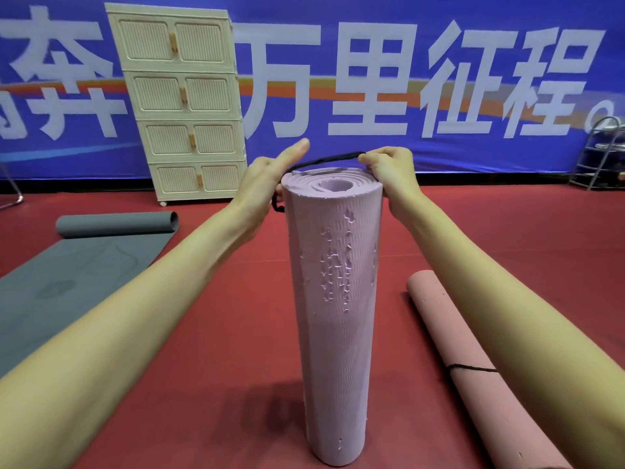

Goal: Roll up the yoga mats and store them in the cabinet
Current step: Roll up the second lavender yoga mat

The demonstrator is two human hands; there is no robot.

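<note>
A rolled lilac foam yoga mat (336,299) stands upright on the red floor (236,333); beside it lies a rolled pink mat (473,367) tied with black cord; the left hand (267,184) and right hand (389,174) pinch a black strap (324,160) stretched over the lilac roll's top; farther left, a half-rolled grey mat (84,255); beyond, a closed cream cabinet (182,106).

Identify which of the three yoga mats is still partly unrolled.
The grey yoga mat at the left: one end is rolled, the rest lies flat. The lilac yoga mat stands fully rolled; the pink yoga mat lies rolled and tied.
</note>
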